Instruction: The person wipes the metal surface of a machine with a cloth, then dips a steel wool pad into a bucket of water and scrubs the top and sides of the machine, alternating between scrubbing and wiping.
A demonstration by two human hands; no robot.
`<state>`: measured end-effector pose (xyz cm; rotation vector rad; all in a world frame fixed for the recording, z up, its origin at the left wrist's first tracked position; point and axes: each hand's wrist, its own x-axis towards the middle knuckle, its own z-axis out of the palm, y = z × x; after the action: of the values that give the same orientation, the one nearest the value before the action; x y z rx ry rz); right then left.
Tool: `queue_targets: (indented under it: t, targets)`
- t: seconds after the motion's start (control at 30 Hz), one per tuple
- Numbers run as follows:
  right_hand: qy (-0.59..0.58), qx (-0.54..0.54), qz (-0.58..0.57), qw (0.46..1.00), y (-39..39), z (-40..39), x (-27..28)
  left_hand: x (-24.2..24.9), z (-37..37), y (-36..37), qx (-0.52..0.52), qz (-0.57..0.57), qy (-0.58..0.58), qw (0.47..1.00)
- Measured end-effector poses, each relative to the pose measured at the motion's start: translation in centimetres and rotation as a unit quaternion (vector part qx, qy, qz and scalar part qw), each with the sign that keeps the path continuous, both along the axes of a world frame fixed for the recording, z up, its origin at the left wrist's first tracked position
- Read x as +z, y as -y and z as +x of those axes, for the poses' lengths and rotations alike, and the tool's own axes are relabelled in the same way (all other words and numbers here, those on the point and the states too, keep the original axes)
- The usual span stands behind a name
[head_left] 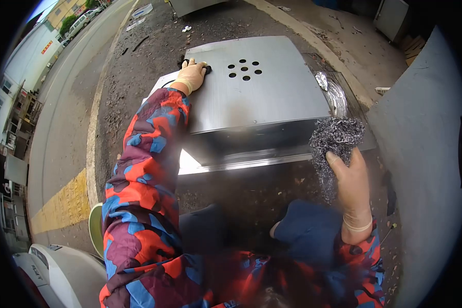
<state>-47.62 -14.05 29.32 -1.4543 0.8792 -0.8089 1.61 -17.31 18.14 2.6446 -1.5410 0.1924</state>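
A metal box [272, 97] with a cluster of several round holes in its top panel lies on the ground before me. My left hand [191, 76], in a pale glove, rests at the panel's upper left corner, its fingers over a small black part [207, 68]. On the right, my right hand [350, 179], also gloved, grips a tangled wad of silvery steel wool [336, 136], thumb pressed into it. The wad is near the box's right front corner. A shiny foil-like duct [335, 97] curves along the box's right side.
A grey metal panel [426, 138] stands close on the right. At the lower left are a white scooter [61, 272] and a green-rimmed basin [95, 228]. Another metal cabinet [195, 6] is beyond the box. A road [66, 118] with a curb runs along the left.
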Motion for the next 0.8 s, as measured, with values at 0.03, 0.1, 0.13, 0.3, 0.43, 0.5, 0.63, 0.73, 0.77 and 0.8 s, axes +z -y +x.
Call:
queue_targets:
  t: [0.03, 0.1, 0.13, 0.3, 0.43, 0.5, 0.63, 0.73, 0.77, 0.8]
  targets:
    - [-0.008, -0.005, 0.014, 1.0, 0.1, -0.2, 0.4, 0.0, 0.5, 0.6, -0.002, 0.0, 0.0, 1.0]
    - [-0.019, -0.008, 0.01, 1.0, 0.8, -0.5, 0.3, 0.2, 1.9, 2.6, 0.04, -0.012, -0.055, 0.998]
    - [-0.019, -0.012, 0.009, 1.0, 1.0, -0.7, 0.2, 0.1, 2.8, 3.8, 0.055, -0.001, -0.053, 0.997]
    - [-0.006, -0.05, 0.034, 0.998, 2.1, -1.6, 0.0, -1.2, 7.0, 9.9, 0.078, 0.024, -0.062, 0.995]
    - [0.013, -0.073, 0.076, 0.994, 3.0, -2.2, -0.2, -1.9, 7.9, 15.0, 0.074, 0.044, -0.028, 0.996]
    - [0.04, -0.077, 0.117, 0.989, 2.9, -2.6, -0.3, -1.9, 6.1, 16.5, 0.039, -0.007, -0.003, 0.999]
    - [0.069, -0.071, 0.11, 0.989, 3.2, -2.5, -0.7, -1.3, -0.6, 21.3, -0.155, -0.052, -0.006, 0.987]
    - [0.06, -0.063, 0.116, 0.989, 3.5, -2.6, -0.4, 0.8, -6.5, 23.9, -0.204, -0.032, -0.026, 0.978]
    - [0.058, -0.062, 0.117, 0.989, 3.6, -2.6, -0.4, 1.2, -7.1, 24.8, -0.21, -0.023, -0.057, 0.976]
    - [0.056, -0.06, 0.119, 0.989, 3.6, -2.6, -0.4, 1.7, -7.6, 25.3, -0.215, -0.013, -0.088, 0.973]
